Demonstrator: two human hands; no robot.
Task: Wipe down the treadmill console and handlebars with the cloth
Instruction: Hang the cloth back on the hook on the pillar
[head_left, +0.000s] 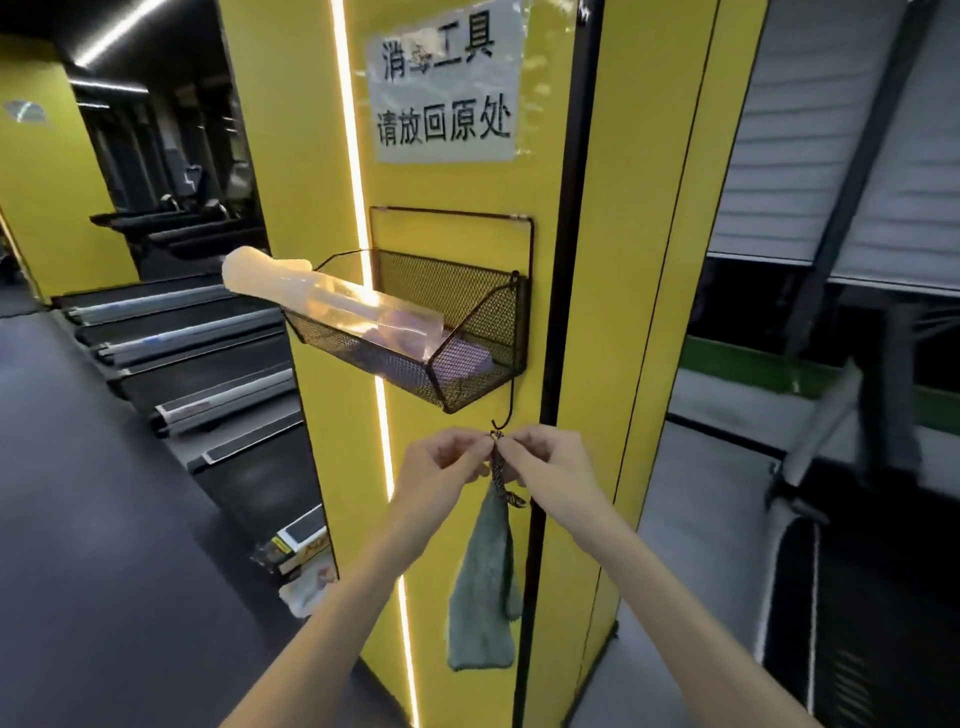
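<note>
A grey-green cloth (483, 582) hangs down a yellow pillar by a patterned cord loop (500, 475). The loop sits on a black hook (506, 415) under a wire basket (415, 332). My left hand (441, 462) pinches the top of the loop from the left. My right hand (545, 462) pinches it from the right, fingertips meeting at the hook's tip. A row of treadmills (197, 353) stands at the left, and another treadmill's deck (857, 597) shows at the right. No console is in clear view.
The wire basket holds a clear spray bottle (322, 296) lying on its side and a purple cloth (462, 358). A paper sign (444, 85) is taped above. The yellow pillar (587, 312) with a light strip fills the middle; dark floor (104, 519) lies at the left.
</note>
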